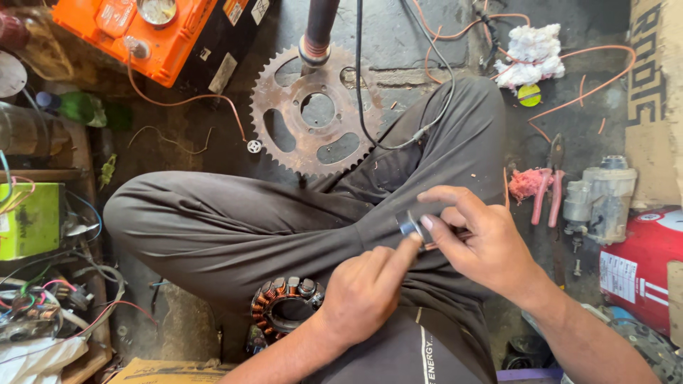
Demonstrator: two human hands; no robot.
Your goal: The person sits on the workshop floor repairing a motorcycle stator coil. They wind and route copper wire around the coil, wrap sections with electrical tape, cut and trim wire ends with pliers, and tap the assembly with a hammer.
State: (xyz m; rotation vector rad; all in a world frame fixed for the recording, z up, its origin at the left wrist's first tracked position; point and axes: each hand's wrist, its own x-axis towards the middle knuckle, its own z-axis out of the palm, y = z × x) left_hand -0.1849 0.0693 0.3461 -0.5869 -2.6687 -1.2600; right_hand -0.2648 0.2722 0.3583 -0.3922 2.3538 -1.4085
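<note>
Small grey cylinder point(413, 220), maybe a tape roll or metal sleeve, hard to tell at this size, sits over the crossed legs point(235, 227). Right hand point(480, 242) grasps it, fingers wrapped over the top, thumb under. Left hand point(366, 288) is loosely curled, index fingertip touching the cylinder's near edge, holding nothing else. Copper-wound stator point(283, 306) lies on the floor just below the left hand, beside the knee. Rusty sprocket point(313, 110) on the floor beyond the legs, black cable point(363, 92) running across it. Pink-handled pliers point(548, 188) and a grey motor point(601, 199) to the right. Orange battery point(142, 32) at top left.
</note>
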